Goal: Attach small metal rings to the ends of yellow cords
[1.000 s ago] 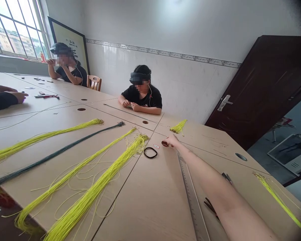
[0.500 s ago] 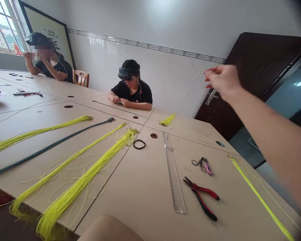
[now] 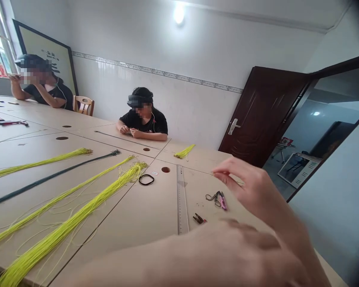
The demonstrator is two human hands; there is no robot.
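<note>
My right hand [image 3: 248, 183] is raised over the right side of the table, thumb and fingers pinched together; what they hold, if anything, is too fine to make out. Across the bottom, close to the camera, reaches my left hand [image 3: 227, 251], blurred, its fingers smeared near my right wrist. Beyond it show the dark jaws of the pliers [image 3: 199, 218], their handles hidden behind my left hand. Small folding scissors [image 3: 214, 197] and pink-handled thread snips [image 3: 223, 201] lie left of my right hand. A clear ruler [image 3: 182, 199] is partly covered at its near end.
Bundles of yellow cord [image 3: 86, 211] and a dark blue-grey cord bundle [image 3: 62, 173] stretch over the table's left. A black ring [image 3: 146, 179] lies near a table hole [image 3: 165, 170]. A short yellow bundle [image 3: 184, 151] lies farther back. Two people sit across the table.
My right hand has come down from in front of the door to low above the table. My left hand has entered from the bottom, covering the pliers' handles. The view has tilted up and turned right.
</note>
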